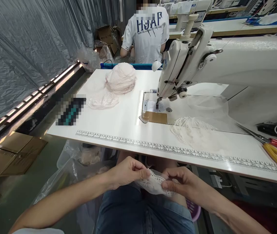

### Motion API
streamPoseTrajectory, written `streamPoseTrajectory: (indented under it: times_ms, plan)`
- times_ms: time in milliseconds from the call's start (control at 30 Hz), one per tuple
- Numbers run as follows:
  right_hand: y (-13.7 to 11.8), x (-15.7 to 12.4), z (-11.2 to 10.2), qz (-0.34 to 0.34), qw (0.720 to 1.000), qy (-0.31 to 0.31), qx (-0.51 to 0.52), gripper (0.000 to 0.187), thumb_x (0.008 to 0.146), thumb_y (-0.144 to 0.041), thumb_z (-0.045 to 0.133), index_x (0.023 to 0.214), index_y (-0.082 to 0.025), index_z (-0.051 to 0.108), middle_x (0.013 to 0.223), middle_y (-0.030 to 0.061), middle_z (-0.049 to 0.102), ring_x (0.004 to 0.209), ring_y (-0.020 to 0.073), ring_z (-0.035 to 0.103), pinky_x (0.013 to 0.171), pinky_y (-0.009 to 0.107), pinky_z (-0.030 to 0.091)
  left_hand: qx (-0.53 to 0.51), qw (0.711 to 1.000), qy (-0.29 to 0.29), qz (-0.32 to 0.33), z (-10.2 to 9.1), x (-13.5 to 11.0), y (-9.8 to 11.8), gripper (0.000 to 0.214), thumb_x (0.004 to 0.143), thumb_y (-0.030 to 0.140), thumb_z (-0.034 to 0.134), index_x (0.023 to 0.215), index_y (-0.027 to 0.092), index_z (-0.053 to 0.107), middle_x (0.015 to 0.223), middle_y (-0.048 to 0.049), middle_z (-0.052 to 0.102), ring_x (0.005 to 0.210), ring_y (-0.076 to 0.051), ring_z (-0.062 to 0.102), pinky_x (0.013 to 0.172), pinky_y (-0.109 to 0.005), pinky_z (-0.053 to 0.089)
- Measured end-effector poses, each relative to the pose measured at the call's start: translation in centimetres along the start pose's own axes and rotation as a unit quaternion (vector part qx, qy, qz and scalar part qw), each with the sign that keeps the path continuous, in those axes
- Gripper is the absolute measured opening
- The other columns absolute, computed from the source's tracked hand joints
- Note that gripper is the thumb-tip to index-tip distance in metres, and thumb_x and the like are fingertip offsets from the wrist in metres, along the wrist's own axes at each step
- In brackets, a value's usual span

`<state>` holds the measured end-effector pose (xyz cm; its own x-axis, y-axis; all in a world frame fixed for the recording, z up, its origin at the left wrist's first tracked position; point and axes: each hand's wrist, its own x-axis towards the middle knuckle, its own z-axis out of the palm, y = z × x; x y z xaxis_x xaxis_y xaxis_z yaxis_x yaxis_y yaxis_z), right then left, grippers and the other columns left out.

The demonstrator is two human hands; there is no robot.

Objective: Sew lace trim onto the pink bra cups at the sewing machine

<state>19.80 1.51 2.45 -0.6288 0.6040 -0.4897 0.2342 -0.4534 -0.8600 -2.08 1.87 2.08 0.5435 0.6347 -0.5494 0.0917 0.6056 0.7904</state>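
Note:
Over my lap, below the table's front edge, a white lace piece (151, 183) with a scalloped, holed border is stretched between my hands. My left hand (131, 170) pinches its left end between thumb and fingers. The right end is pinched by my right hand (181, 182), thumb on top. Above them on the tabletop lies a pile of white lace trim (194, 131) with fine fringe-like loops. Further back, a pale pink stack of lace cups (121, 78) sits beside a flat pink lace piece (103, 100).
A white sewing machine (182, 68) stands on the table (109, 125), which has a ruler along its front edge. Scissors (272, 146) with red and yellow handles lie at the right. Cardboard box (13, 154) on the left floor; another person (148, 35) sits beyond the table.

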Motion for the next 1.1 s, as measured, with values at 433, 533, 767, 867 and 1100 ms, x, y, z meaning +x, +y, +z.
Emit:
streamPoseTrajectory:
  times_ms: [433,533,767,867,1100]
  plan:
    - [-0.4,0.5,0.0,-0.013,1.000,-0.012,0.004,0.030,0.071,-0.041,0.074,0.070,-0.013,0.062,0.063,-0.0014,0.052,0.062,0.0129,0.045,0.058,0.024,0.033,-0.019,1.000,0.017,-0.018,0.4,0.4,-0.1,0.041,0.052,0.042,0.083,0.072,0.009,0.072,0.061,-0.0008,0.062,0.055,-0.008,0.049,0.059,-0.021,0.038]
    - [-0.6,1.0,0.0,-0.023,1.000,0.009,-0.007,0.033,0.074,-0.044,0.070,0.067,-0.014,0.059,0.063,-0.0016,0.051,0.062,0.0127,0.043,0.057,0.024,0.030,-0.030,0.999,0.025,-0.009,0.0,0.2,0.2,0.041,0.052,0.042,0.083,0.073,0.009,0.071,0.065,-0.0010,0.063,0.058,-0.009,0.051,0.062,-0.022,0.040]
    - [-0.8,1.7,-0.2,-0.019,1.000,0.006,0.003,0.038,0.073,-0.050,0.069,0.064,-0.016,0.055,0.060,-0.0033,0.045,0.059,0.0118,0.037,0.055,0.023,0.026,-0.056,0.998,0.015,0.012,-0.6,0.1,0.0,0.042,0.046,0.033,0.086,0.078,0.009,0.071,0.069,-0.0005,0.063,0.063,-0.010,0.052,0.067,-0.024,0.042]
    - [-1.0,1.8,-0.1,-0.021,1.000,0.010,0.002,0.036,0.074,-0.048,0.069,0.064,-0.016,0.055,0.060,-0.0035,0.045,0.059,0.0118,0.036,0.056,0.024,0.026,-0.066,0.997,0.031,0.026,-0.7,0.2,0.3,0.039,0.048,0.033,0.085,0.075,0.009,0.071,0.068,-0.0003,0.063,0.064,-0.010,0.053,0.067,-0.024,0.042]
    - [-1.5,2.1,0.1,-0.011,0.999,0.031,-0.013,0.036,0.075,-0.048,0.068,0.065,-0.016,0.057,0.059,-0.0032,0.044,0.058,0.0120,0.036,0.055,0.024,0.027,-0.079,0.993,0.080,0.030,-0.7,-0.1,0.3,0.042,0.051,0.041,0.083,0.073,0.007,0.070,0.068,-0.0031,0.064,0.063,-0.012,0.054,0.067,-0.026,0.043]
